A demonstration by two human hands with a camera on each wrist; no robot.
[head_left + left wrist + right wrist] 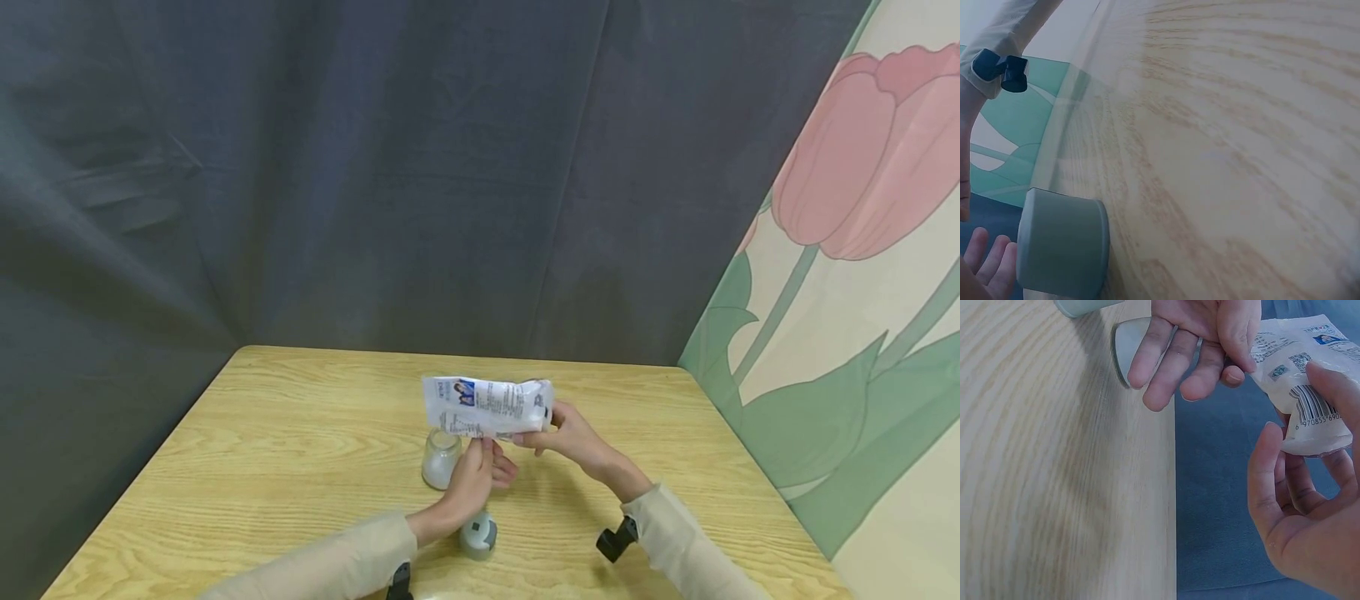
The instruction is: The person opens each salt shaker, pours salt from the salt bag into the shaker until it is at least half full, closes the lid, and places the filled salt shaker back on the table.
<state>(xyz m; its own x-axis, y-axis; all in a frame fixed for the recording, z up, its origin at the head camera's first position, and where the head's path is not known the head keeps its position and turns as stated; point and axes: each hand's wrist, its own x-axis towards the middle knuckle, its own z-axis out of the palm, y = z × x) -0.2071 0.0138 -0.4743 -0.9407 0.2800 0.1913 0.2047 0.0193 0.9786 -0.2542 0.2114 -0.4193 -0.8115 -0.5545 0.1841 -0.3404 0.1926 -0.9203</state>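
A white printed plastic bag (487, 407) is held on its side above the table. My right hand (573, 437) grips its right end, thumb on the front near a barcode in the right wrist view. Below the bag, my left hand (472, 475) pinches its lower edge between thumb and index finger, the other fingers spread. Just left of that hand stands a glass jar (440, 461), lidless, with white contents; whether it is powder or grains I cannot tell. A grey-green lid (477, 533) sits on the table by my left wrist, and looms close in the left wrist view.
The wooden table (300, 433) reaches back to a dark curtain (412, 183). To the right hangs a cloth with a tulip print (862, 183). A black camera (617, 540) is strapped to my right wrist.
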